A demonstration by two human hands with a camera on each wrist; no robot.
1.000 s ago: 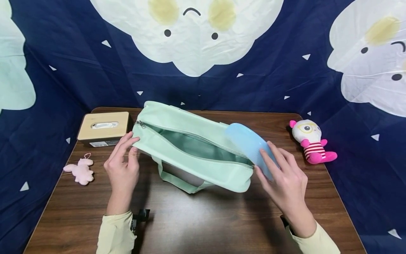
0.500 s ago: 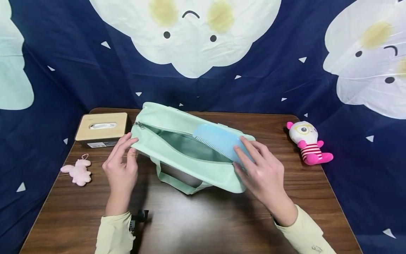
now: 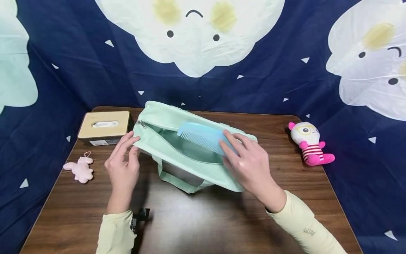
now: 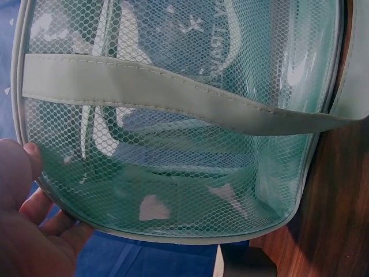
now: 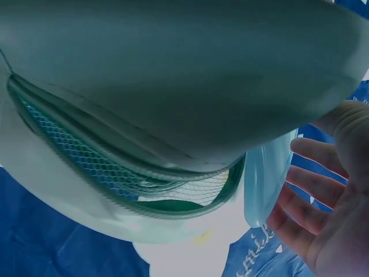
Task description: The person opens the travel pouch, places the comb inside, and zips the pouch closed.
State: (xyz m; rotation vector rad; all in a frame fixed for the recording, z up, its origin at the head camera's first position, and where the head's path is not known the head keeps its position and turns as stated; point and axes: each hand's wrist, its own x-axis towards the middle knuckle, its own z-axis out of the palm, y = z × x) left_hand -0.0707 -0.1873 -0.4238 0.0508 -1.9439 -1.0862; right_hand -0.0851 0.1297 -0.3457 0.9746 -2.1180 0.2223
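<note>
Left of centre, your left hand (image 3: 123, 164) pinches the green bag (image 3: 187, 165), presumably to steady it; mid-frame, your right hand (image 3: 248, 164) grips the blue comb (image 3: 203, 137) (by one end) at the unzipped opening.

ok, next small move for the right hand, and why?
I'd probably have the right hand lower the blue comb slightly into the green bag. It holds the comb over the bag's unzipped top, where the gap stands wide, and the left hand holds the bag's left end, which should help keep it from shifting.
</note>
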